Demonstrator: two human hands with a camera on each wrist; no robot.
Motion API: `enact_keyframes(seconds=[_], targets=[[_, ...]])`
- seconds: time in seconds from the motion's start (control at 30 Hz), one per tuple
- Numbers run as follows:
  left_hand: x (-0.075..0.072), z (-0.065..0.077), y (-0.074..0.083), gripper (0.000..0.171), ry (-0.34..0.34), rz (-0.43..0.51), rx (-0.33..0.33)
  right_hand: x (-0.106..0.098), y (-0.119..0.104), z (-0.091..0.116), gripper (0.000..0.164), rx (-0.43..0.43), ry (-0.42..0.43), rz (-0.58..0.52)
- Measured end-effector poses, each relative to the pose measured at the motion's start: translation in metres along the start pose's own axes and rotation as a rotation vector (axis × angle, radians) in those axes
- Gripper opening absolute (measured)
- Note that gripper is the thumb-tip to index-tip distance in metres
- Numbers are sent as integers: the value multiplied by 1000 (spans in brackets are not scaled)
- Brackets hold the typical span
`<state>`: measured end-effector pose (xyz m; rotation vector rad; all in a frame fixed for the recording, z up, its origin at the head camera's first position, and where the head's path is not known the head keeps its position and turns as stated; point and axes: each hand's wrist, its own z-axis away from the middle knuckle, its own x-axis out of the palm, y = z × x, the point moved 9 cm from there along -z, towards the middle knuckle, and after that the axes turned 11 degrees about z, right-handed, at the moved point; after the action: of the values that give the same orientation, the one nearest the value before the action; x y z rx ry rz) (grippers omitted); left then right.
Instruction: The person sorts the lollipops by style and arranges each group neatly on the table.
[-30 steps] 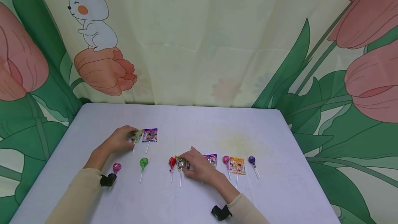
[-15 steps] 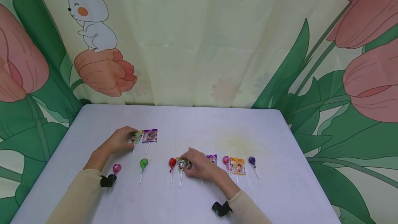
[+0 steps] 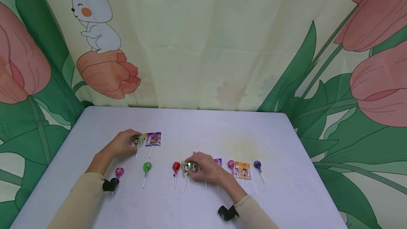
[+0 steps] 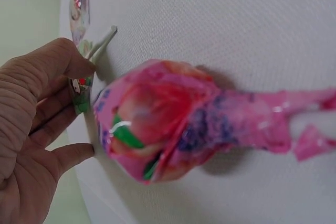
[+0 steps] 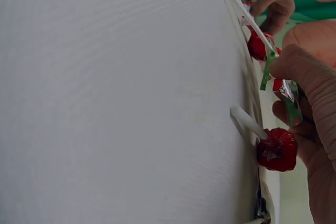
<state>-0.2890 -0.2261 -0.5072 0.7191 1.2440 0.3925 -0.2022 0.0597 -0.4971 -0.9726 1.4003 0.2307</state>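
My left hand [image 3: 122,143] pinches the left edge of a flat lollipop in a green wrapper [image 3: 141,139], its white stick toward me. Touching it on the right is a lollipop in a purple wrapper [image 3: 153,139]. My right hand [image 3: 205,167] pinches another green-wrapped lollipop [image 3: 187,167] between thumb and fingers. A round red lollipop [image 3: 176,167] lies just left of that one. In the right wrist view a second red lollipop [image 5: 277,150] lies by my right hand; the head view hides it. A purple wrapper [image 3: 218,161] is partly covered by my right hand.
A pink lollipop [image 3: 119,171] lies beside my left wrist, and a green one [image 3: 147,166] stands apart to its right. On the right lie a pink lollipop [image 3: 231,164], an orange-wrapped one [image 3: 243,170] and a dark purple one [image 3: 257,164]. All are on the white table [image 3: 286,193].
My right hand has shifted very slightly right, and more of the green wrapper shows beside its fingers. My left hand stays where it was.
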Motion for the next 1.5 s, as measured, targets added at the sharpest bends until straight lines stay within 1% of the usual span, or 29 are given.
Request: enact_keyframes(seconds=[0.27,0.43,0.57,0.77,1.0,1.23,1.33,1.5], targets=[[-1,-1,0,60,-1,6,-3,-18,-7,-9,34,-74,82,24],[-1,-1,0,60,-1,9,-1,-24,-10,-19,34,-108,99,41],[0,-1,0,60,1,7,-5,-27,-11,-28,34,-119,104,45],[-2,-1,1,60,8,-1,-9,-30,-9,-45,35,-96,101,27],[-2,2,3,60,2,18,-4,-27,-8,-60,35,-91,88,53],[-2,1,4,60,10,-5,60,-19,3,-70,40,15,52,28],[-2,0,2,61,8,-4,58,-15,7,-74,41,42,39,21],[-1,0,1,60,8,-5,60,-12,7,-82,41,49,42,38]])
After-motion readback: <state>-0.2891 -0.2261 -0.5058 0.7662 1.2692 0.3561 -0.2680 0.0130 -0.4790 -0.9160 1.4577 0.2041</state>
